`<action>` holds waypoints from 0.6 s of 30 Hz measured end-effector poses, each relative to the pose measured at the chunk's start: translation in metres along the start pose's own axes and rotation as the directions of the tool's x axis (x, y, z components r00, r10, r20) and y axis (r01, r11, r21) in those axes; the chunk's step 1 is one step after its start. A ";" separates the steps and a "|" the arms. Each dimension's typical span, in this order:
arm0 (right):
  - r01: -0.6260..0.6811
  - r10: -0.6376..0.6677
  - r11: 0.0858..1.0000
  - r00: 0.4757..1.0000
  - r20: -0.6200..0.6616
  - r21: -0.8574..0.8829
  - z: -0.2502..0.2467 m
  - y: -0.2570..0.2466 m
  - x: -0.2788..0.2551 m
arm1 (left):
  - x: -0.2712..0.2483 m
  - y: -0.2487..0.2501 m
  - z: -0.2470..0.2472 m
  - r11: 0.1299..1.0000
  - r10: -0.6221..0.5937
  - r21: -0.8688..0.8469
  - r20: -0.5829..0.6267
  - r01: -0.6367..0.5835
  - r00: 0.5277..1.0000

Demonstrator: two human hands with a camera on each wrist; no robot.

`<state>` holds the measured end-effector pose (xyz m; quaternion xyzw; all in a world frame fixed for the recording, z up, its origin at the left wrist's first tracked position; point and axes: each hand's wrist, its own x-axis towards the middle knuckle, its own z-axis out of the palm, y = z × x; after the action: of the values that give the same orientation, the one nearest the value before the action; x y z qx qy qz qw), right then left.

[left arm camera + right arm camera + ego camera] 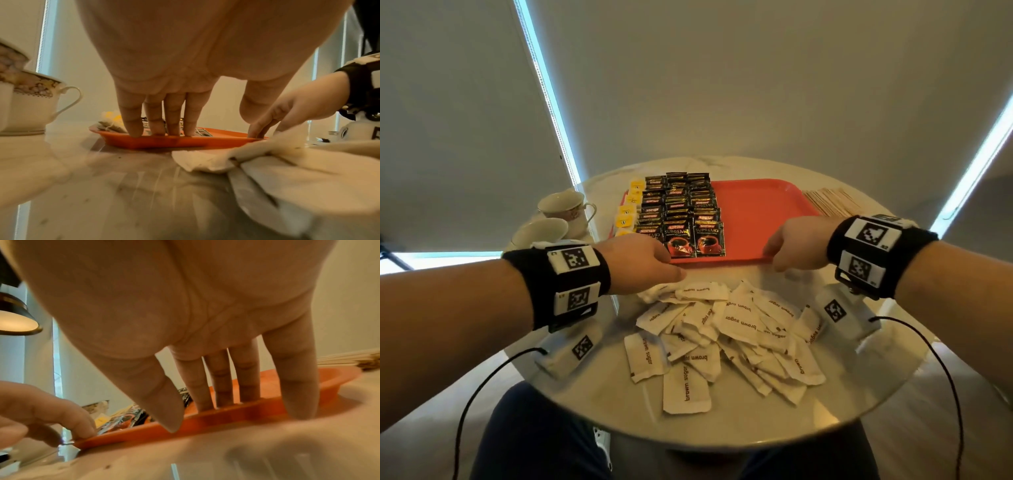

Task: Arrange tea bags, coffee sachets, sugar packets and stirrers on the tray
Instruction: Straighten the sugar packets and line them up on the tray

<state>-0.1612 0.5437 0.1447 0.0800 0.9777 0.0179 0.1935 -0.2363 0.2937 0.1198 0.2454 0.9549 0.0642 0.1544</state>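
On the worktop (592, 404), the tray (756, 212) lies at the far middle, with coffee sachets (681, 212) in rows on its left half and tea bags (628, 209) along its left edge. Sugar packets (726, 335) lie heaped before the tray, stirrers (832, 202) lie to its right, and two cups (565, 205) stand to its left.

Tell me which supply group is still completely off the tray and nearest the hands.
The brown sugar packets: a loose heap on the table right below both hands, unlike the wooden stirrers beyond the tray's far right corner.

Coffee sachets (693, 219) read "KOPIKO SUPREMO"; sugar packets (722, 335) read "brown sugar".
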 end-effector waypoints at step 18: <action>0.107 -0.118 0.992 0.978 0.172 0.074 0.033 -0.033 -0.056 | -0.042 0.013 0.001 0.980 0.107 -0.159 -0.088 -0.120 0.990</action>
<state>-0.1025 0.5024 0.1333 0.0321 0.9597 -0.0318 0.2774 -0.1953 0.2846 0.1322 0.2833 0.9361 0.1611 0.1324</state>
